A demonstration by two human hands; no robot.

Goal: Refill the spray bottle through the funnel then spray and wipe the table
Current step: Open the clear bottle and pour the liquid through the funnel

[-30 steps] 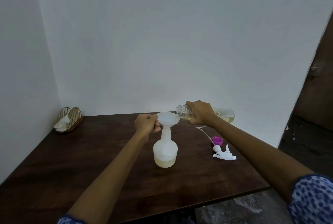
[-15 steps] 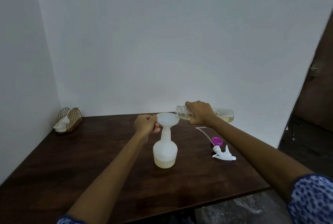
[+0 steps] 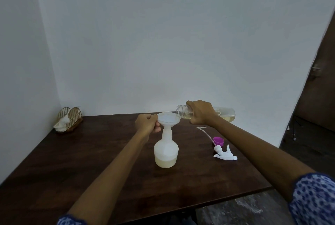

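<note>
A white spray bottle (image 3: 166, 152) stands upright near the middle of the dark wooden surface (image 3: 90, 161), pale yellowish liquid filling its lowest part. A white funnel (image 3: 168, 118) sits in its neck. The left hand (image 3: 147, 124) closes its grip on the funnel's left rim, directly above and left of the bottle's body. The right hand (image 3: 201, 112) grasps a clear refill bottle (image 3: 184, 111) around its shoulder, holding it nearly level, its open mouth just right of the funnel rim; yellowish liquid pools in the far right end. To the right on the surface lie the white trigger sprayer head (image 3: 224, 155) with its dip tube and a purple cap (image 3: 218, 140). A wire holder (image 3: 69, 119) with white napkins sits in the far left corner.
</note>
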